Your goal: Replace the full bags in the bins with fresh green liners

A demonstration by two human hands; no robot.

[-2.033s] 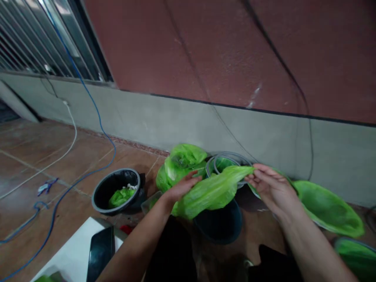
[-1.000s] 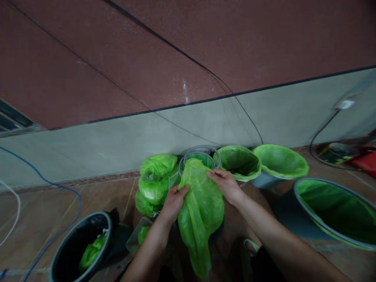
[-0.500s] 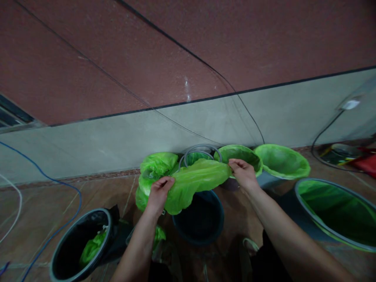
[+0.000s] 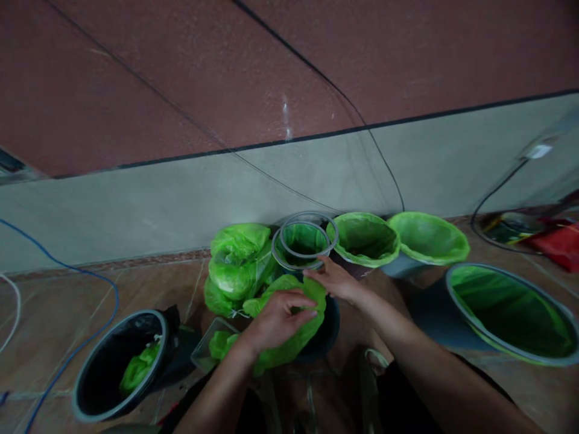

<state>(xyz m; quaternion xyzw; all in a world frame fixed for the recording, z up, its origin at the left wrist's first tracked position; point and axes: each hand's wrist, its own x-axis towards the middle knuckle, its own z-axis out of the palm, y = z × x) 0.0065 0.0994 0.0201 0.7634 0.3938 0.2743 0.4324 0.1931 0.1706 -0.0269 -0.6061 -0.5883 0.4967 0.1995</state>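
A thin green plastic bag (image 4: 294, 348) hangs crumpled between my hands, over a dark bucket (image 4: 332, 328) on the floor. My right hand (image 4: 335, 280) pinches its upper edge at the right. Lying against the bag, my left hand (image 4: 281, 318) has its fingers curved with a gap between thumb and fingertips. The bag's lower part is partly hidden behind my left hand and forearm. Just beyond my hands are two grey rings (image 4: 332, 226) on a green-lined bin (image 4: 305, 241).
Full green bags (image 4: 235, 265) lean by the wall. At right stand bins with green liners (image 4: 364, 235), (image 4: 429, 235) and a large grey bin (image 4: 511, 313). A black-lined bin (image 4: 115, 361) and a clear tub (image 4: 203, 346) are at left. A blue cable (image 4: 115, 295) crosses the floor.
The green bag was stretched wide between both pinching hands; now my hands are close together and the bag is bunched lower. My left fingers have loosened.
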